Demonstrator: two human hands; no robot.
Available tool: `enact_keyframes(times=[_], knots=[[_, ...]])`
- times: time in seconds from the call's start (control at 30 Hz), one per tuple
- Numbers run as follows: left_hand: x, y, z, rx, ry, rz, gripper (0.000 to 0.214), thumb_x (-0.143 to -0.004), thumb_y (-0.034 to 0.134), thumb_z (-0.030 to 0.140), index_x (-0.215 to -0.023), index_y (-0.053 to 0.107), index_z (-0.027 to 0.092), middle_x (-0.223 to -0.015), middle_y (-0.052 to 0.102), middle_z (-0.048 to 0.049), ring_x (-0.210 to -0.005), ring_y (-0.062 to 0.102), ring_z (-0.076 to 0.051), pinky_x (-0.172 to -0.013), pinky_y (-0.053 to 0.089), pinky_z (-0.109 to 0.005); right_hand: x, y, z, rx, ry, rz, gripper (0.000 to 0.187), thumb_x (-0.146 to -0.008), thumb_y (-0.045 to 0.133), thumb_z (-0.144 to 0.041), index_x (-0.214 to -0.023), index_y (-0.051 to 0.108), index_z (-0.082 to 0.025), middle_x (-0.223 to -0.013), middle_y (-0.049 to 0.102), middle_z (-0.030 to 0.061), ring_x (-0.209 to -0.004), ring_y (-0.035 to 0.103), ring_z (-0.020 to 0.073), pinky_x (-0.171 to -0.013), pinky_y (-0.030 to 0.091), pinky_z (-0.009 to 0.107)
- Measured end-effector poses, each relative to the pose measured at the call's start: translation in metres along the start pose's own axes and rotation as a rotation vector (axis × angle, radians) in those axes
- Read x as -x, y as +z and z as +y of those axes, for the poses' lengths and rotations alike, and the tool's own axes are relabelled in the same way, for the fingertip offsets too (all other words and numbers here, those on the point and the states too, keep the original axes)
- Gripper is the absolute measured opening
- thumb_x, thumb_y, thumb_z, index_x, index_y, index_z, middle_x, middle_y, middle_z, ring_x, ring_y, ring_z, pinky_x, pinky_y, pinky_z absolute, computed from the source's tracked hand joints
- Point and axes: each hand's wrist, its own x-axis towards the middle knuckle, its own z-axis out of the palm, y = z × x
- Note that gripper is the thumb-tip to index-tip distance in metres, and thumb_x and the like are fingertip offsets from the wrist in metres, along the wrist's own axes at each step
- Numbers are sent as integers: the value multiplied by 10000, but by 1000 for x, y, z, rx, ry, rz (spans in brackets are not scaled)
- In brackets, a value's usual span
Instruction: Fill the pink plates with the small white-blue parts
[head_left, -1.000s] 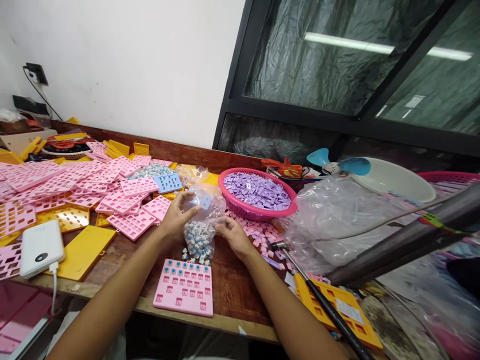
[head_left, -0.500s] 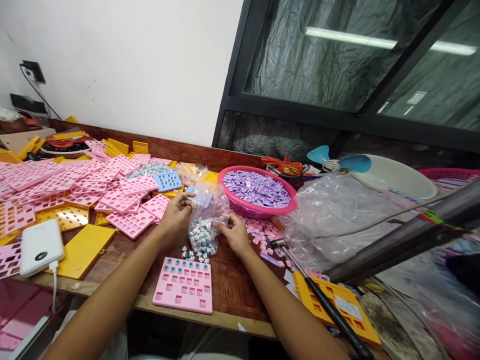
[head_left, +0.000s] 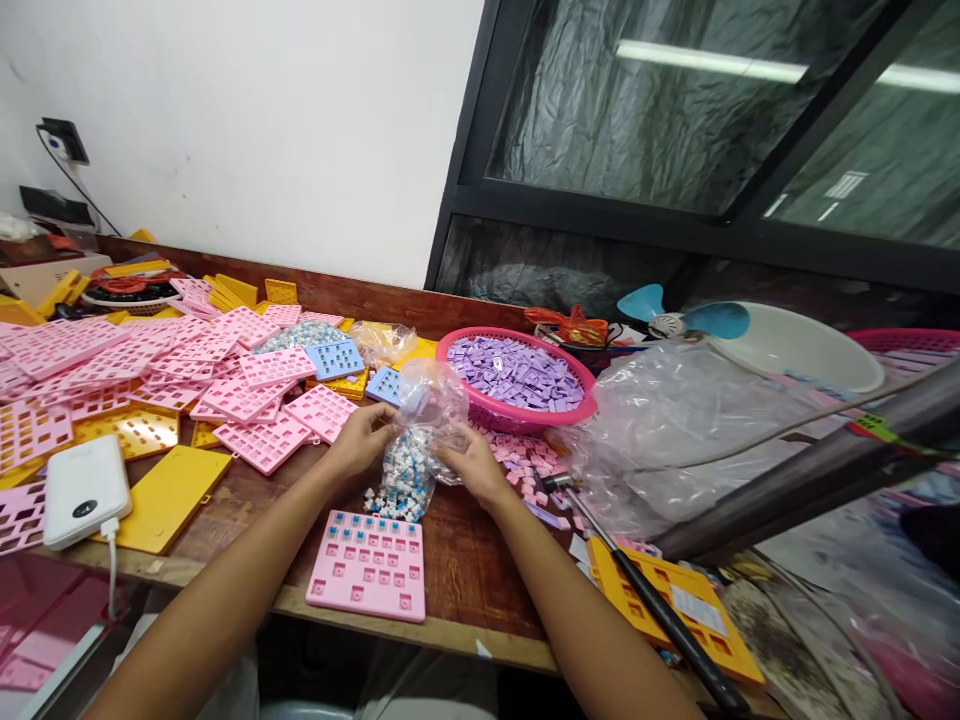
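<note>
A clear plastic bag (head_left: 433, 392) stands on the wooden table between my two hands. Inside it are many small white-and-blue key switches (head_left: 407, 468), and several lie loose at its mouth. My left hand (head_left: 365, 440) is closed on the bag's left side, while my right hand (head_left: 472, 462) pinches the film on the right. Just in front lies a pink keyboard plate (head_left: 367, 590) with square openings. Blue-topped switches sit in its far row and part of the second row; the other openings hold none.
Pink plates (head_left: 262, 440) and yellow plates pile up at left, beside a white power bank (head_left: 86, 495). A pink basket (head_left: 517, 415) of purple pieces stands behind. A hammer (head_left: 637, 580) lies at right over a yellow plate (head_left: 720, 650), near crumpled plastic (head_left: 660, 420).
The bag's top has sunk and crumpled, moving slightly right. My left hand has come lower and closer to the switches, uncovering a blue plate behind. My right hand has shifted little.
</note>
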Motion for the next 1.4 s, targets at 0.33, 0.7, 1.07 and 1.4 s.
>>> enact_keyframes(times=[0.33, 0.7, 1.07, 1.4], knots=[[-7, -19, -9, -335, 2, 227, 345, -741, 725, 301, -1052, 639, 178, -1055, 683, -80, -869, 631, -212, -776, 488, -324, -4, -4, -3, 15, -110, 229, 552, -649, 845, -384, -1099, 563, -234, -1075, 662, 58, -926, 627, 208, -827, 532, 355], [9, -53, 11, -478, -328, -665, 275, -575, 799, 249, -828, 706, 195, -725, 693, 9, -657, 622, -172, -592, 434, -244, 22, 17, -16, 640, -365, -260, 78, -844, 707, -282, -842, 742, -213, -816, 697, 36, -726, 604, 179, -676, 449, 298], [8, -41, 2, -657, -213, -650, 131, -618, 727, 231, -747, 745, 212, -678, 701, 9, -608, 601, -157, -539, 383, -221, 25, 11, -28, 660, -406, -322, 89, -828, 725, -248, -892, 783, -225, -899, 730, 52, -822, 657, 207, -769, 485, 328], [18, -45, 56, -551, -43, -616, 234, -778, 549, 174, -874, 762, 191, -850, 753, -19, -764, 643, -176, -690, 462, -239, 54, 30, -52, 500, -370, -764, 126, -848, 711, -273, -913, 813, -236, -825, 757, 34, -742, 671, 179, -698, 480, 275]])
